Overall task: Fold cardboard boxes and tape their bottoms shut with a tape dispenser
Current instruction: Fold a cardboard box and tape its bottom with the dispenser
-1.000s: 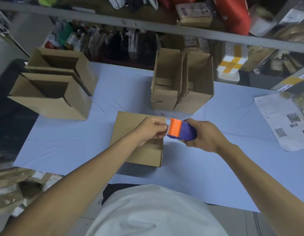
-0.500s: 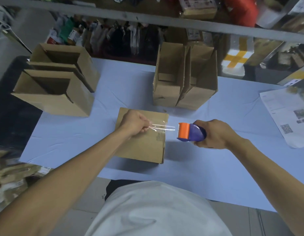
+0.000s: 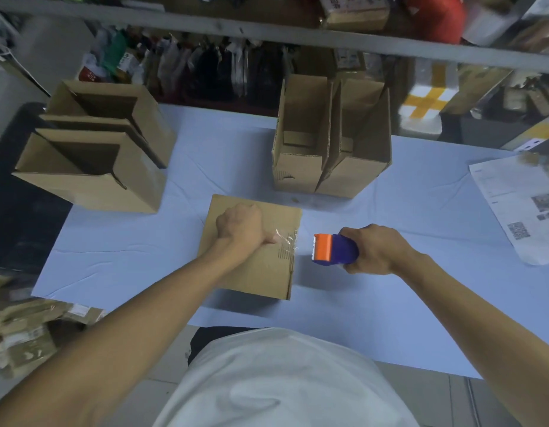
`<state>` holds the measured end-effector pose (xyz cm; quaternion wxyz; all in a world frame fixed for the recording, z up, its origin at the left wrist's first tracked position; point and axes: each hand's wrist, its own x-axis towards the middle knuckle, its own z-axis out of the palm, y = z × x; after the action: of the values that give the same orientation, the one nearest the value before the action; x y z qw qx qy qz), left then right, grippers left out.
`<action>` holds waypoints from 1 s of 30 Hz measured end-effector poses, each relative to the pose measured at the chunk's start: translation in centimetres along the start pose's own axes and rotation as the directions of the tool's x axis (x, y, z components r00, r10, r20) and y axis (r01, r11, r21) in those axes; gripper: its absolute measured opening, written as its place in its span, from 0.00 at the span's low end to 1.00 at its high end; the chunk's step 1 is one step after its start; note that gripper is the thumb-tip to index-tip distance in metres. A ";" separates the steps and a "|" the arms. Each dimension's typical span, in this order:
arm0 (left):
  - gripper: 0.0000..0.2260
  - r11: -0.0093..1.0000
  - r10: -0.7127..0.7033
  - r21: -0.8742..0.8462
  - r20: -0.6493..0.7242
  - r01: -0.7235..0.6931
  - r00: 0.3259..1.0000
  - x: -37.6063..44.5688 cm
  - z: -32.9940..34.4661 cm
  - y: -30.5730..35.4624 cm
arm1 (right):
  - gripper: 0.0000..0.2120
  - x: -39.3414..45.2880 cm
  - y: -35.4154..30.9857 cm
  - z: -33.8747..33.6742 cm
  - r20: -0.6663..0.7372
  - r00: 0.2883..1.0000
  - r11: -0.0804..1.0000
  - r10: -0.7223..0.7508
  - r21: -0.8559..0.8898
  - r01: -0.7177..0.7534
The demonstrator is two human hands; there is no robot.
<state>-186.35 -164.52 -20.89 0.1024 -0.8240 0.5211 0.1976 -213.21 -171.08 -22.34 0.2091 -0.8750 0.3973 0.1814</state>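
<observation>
While right hand (image 3: 376, 251) grips dispenser (image 3: 335, 250), left hand (image 3: 241, 228) presses tape (image 3: 286, 238)

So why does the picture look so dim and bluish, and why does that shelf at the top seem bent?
Head view: dim light with a blue cast on the table cover; the wide-angle lens bows the shelf rail; edges smear, as on the paper sheet; the tape glints by the left hand; the box casts a soft shadow rightward.

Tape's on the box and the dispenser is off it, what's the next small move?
Probably smooth the loose tape down over the box edge with the left hand: it looks wrinkled there, and the right hand holds the dispenser clear.
</observation>
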 end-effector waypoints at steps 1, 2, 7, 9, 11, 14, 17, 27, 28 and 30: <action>0.24 0.999 0.044 0.018 0.007 -0.044 0.999 0.2 0.0 -0.3 | 0.22 0.1 -0.1 0.1 0.009 1.000 1.000 0.003 0.009 -0.003; 0.22 0.992 0.127 0.002 0.020 -0.127 0.992 0.4 0.1 -0.5 | 0.22 0.3 -0.3 0.1 0.016 1.000 1.000 0.004 0.012 -0.004; 0.06 0.756 0.596 -0.405 0.101 -0.514 0.796 0.0 1.5 -0.2 | 0.23 1.3 -2.1 -0.4 0.076 0.996 0.998 0.037 -0.044 -0.034; 0.12 0.704 0.686 -0.291 0.041 -0.648 0.726 0.4 2.0 -0.3 | 0.21 1.9 -3.1 -0.6 0.108 0.992 0.997 0.069 -0.041 -0.065; 0.20 0.635 0.771 -0.089 0.024 -0.767 0.636 0.9 2.1 -0.6 | 0.19 2.5 -4.4 -0.8 0.148 0.984 0.995 0.103 -0.017 -0.101; 0.20 0.644 0.765 -0.048 0.080 -0.764 0.640 0.9 1.5 -0.2 | 0.20 3.0 -5.7 -0.9 0.179 0.973 0.981 0.145 -0.152 -0.119; 0.15 0.696 0.715 -0.044 0.146 -0.717 0.684 0.3 1.1 0.8 | 0.19 2.3 -5.3 -0.7 0.178 0.969 0.974 0.172 -0.180 -0.140; 0.11 0.634 0.314 -0.771 0.186 -0.060 0.931 -0.5 1.0 1.2 | 0.19 -2.8 -2.7 -1.2 -0.135 0.977 0.964 0.168 0.231 -0.134; 0.07 0.616 0.314 -0.788 0.228 -0.015 0.922 -0.8 1.1 1.3 | 0.19 -3.0 -3.0 -1.2 -0.166 0.974 0.963 0.153 0.245 -0.110; 0.05 0.556 0.341 -0.829 0.291 0.058 0.894 -1.3 1.2 1.6 | 0.21 -3.0 -3.6 -1.3 -0.215 0.969 0.963 0.119 0.264 -0.059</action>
<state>-188.48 -163.71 -21.32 -0.1987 -0.6669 0.4002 0.5963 -212.13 -167.70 -19.02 0.2645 -0.8369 0.4779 0.0362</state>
